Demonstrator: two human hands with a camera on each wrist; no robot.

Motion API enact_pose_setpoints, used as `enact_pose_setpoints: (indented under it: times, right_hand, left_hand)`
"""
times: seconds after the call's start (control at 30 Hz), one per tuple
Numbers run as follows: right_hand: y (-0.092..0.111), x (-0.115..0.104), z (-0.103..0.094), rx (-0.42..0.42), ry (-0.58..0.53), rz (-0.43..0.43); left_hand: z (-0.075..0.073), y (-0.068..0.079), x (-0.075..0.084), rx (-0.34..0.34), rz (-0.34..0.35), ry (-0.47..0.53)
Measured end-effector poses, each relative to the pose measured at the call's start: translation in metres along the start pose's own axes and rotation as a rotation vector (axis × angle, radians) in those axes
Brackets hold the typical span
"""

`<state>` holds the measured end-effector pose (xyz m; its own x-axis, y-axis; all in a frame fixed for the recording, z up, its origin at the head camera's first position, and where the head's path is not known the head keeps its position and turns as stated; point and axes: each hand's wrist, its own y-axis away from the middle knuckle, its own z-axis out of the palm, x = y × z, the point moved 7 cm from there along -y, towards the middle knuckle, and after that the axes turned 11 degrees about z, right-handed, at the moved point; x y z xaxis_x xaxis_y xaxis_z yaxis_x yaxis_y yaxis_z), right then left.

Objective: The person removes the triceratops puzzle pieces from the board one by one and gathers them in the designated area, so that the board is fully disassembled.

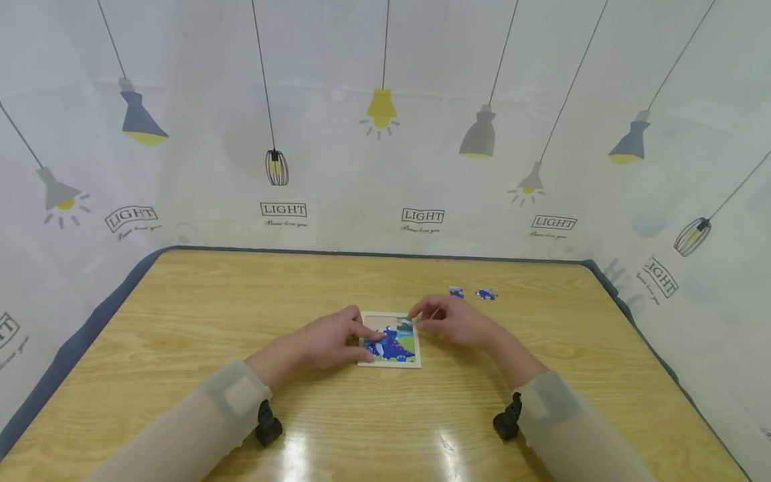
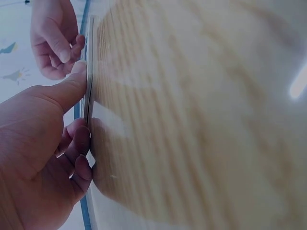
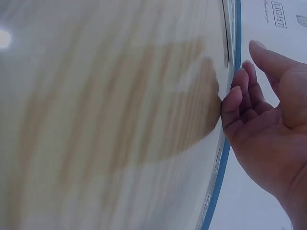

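Note:
A small jigsaw puzzle [image 1: 391, 348] with a blue dinosaur picture lies in a white-edged tray [image 1: 390, 365] on the table. The upper left of its picture area shows pale, bare backing. My left hand [image 1: 333, 338] holds the tray at its left side, index finger reaching over the picture and thumb by the near left corner. In the left wrist view, the left thumb [image 2: 74, 86] is at the tray's edge, other fingers curled beside it. My right hand [image 1: 454, 321] is at the upper right corner, index fingertip by the rim. The right wrist view shows its thumb apart from loosely bent fingers [image 3: 240, 96].
Two loose blue puzzle pieces, one piece [image 1: 456, 292] and another piece [image 1: 486, 294], lie beyond the right hand. The wooden table [image 1: 241, 288] has a dark edge and meets a pale wall cloth [image 1: 337, 201] printed with lamps. Both wrists wear black camera mounts [image 1: 268, 425].

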<state>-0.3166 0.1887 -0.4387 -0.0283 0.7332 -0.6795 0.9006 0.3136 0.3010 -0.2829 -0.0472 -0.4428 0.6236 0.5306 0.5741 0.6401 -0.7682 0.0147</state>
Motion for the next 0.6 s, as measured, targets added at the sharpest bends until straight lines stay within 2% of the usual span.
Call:
enact_pose_setpoints:
  times: [0.33, 0.6]
  right_hand:
    - [-0.010, -0.018, 0.020, -0.091, 0.067, -0.098]
    - [-0.009, -0.024, 0.022, -0.086, 0.112, -0.104]
  left_hand:
    - [0.000, 0.000, 0.000, -0.003, 0.008, -0.002]
    - [0.001, 0.000, -0.001, 0.000, 0.016, 0.004]
